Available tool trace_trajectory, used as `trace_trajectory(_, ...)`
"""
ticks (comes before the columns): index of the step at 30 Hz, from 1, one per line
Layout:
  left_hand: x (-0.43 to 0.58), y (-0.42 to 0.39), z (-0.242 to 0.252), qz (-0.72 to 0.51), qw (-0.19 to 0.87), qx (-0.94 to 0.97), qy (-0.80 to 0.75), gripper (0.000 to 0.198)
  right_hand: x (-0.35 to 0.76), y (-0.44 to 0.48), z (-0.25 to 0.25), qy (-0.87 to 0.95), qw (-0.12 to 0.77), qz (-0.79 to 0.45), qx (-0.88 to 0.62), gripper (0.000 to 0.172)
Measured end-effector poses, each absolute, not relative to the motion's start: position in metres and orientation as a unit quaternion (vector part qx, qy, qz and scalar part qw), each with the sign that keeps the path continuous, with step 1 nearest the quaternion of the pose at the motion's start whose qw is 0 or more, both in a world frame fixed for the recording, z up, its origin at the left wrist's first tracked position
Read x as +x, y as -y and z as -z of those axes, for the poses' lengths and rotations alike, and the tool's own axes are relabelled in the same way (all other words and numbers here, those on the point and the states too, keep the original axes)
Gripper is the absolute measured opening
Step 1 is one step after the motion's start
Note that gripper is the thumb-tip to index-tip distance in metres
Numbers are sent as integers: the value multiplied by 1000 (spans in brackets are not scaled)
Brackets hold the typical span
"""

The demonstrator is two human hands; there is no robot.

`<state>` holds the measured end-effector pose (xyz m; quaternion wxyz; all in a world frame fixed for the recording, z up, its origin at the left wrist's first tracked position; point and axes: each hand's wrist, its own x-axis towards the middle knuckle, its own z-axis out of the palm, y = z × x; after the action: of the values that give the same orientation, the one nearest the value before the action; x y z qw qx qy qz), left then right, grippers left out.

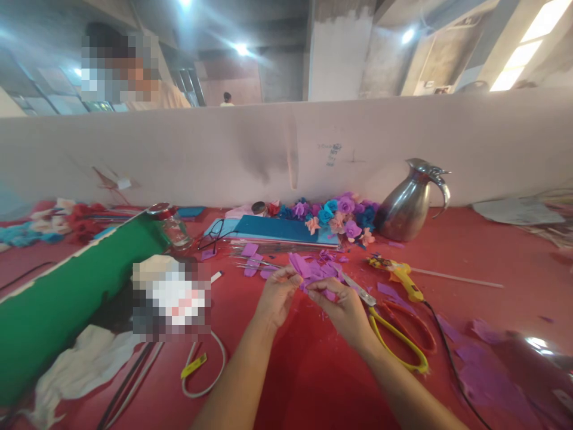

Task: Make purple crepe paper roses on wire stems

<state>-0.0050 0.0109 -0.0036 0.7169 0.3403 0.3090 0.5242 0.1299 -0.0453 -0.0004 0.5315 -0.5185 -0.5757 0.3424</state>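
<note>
Between my two hands, over the red table, is a small purple crepe paper petal. My left hand pinches it between thumb and fingers. My right hand has its thumb and fingertips pressed together at the petal's lower right edge; whether it grips the paper is hard to make out. Behind the hands lies a heap of purple paper pieces. Large scissors with yellow and red handles rest beside my right hand, blades toward the heap. Thin wire stems lie beyond my left hand.
A yellow glue gun trails a black cord at right, near a steel jug. Finished paper flowers lie behind a blue folder. A glass jar stands by a green divider. Beyond the partition is a person.
</note>
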Motion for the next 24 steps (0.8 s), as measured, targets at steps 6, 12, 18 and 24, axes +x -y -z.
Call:
trace_trajectory(6, -4, -9, -4, -517, 717, 357, -302, 22, 132, 44, 1, 532, 521, -441, -500, 15)
trace_trajectory(12, -4, -7, -7, -516, 716, 381, -275, 24, 134, 43, 4, 539, 529, -442, -483, 14)
trace_trajectory(18, -5, -6, -6, -515, 702, 414, -264, 21, 133, 42, 3, 544, 521, -443, -486, 14)
trace_trajectory(24, -5, -7, -4, -513, 700, 410, -282, 19, 133, 43, 2, 537, 518, -445, -495, 14)
